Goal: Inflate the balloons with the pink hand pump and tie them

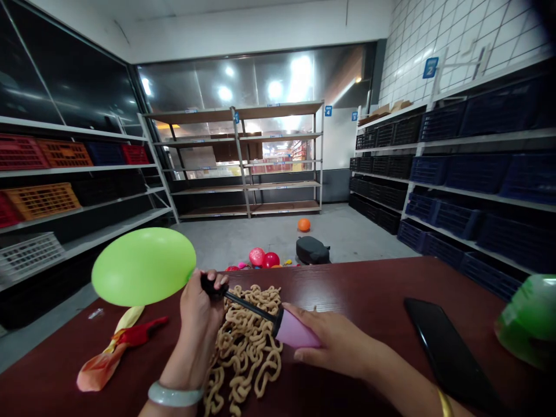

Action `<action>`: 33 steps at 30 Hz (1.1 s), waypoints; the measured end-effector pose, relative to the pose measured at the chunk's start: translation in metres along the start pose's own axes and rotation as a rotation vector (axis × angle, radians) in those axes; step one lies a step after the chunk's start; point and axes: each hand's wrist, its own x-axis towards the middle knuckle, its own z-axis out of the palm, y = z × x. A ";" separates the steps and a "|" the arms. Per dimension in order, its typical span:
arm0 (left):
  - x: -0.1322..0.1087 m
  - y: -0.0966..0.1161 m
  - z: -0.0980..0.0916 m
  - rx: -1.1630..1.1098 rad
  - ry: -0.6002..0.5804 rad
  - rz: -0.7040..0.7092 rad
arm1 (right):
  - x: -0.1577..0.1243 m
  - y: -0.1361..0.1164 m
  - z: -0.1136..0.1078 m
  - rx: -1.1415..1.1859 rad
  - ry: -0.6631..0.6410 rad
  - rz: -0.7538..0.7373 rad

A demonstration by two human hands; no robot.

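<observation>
A hand balloon pump lies across both hands, its black rod (pixel 249 306) drawn out of the pink barrel (pixel 297 330). My left hand (pixel 200 304) is closed round the pump's black end piece. The neck of a swollen green balloon (pixel 144 266) meets that same hand; how it is held there is hidden by the fingers. My right hand (pixel 336 339) wraps over the pink barrel. Beneath the pump, a heap of tan, curly cord-like strands (pixel 249 347) is spread on the dark red table (pixel 360 284).
Limp balloons in red and orange (pixel 102 365) lie left on the table. To the right are a black phone-like slab (pixel 447 347) and a green translucent object (pixel 530 318). Beyond the table, several balloons (pixel 271 259) and a dark bag (pixel 313 250) rest on the floor. Crate-filled shelves line both sides.
</observation>
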 end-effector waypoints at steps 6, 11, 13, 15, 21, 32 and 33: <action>-0.034 -0.033 0.015 0.008 -0.093 -0.136 | 0.003 0.004 0.007 -0.020 0.055 0.043; -0.064 -0.057 0.022 0.067 -0.075 -0.279 | 0.005 0.004 0.008 0.015 0.094 0.019; -0.068 -0.060 0.023 0.080 -0.049 -0.292 | 0.006 0.004 0.010 0.019 0.106 0.006; -0.068 -0.061 0.023 0.058 -0.079 -0.235 | 0.008 0.002 0.012 0.018 0.103 0.008; -0.049 -0.046 0.020 0.054 -0.137 -0.121 | 0.009 -0.005 0.016 0.058 0.078 0.025; 0.009 0.016 -0.008 -0.004 0.012 0.036 | 0.001 0.001 0.009 0.110 -0.047 0.015; 0.009 0.014 -0.009 -0.004 0.018 0.031 | 0.000 0.001 0.008 0.114 -0.053 0.015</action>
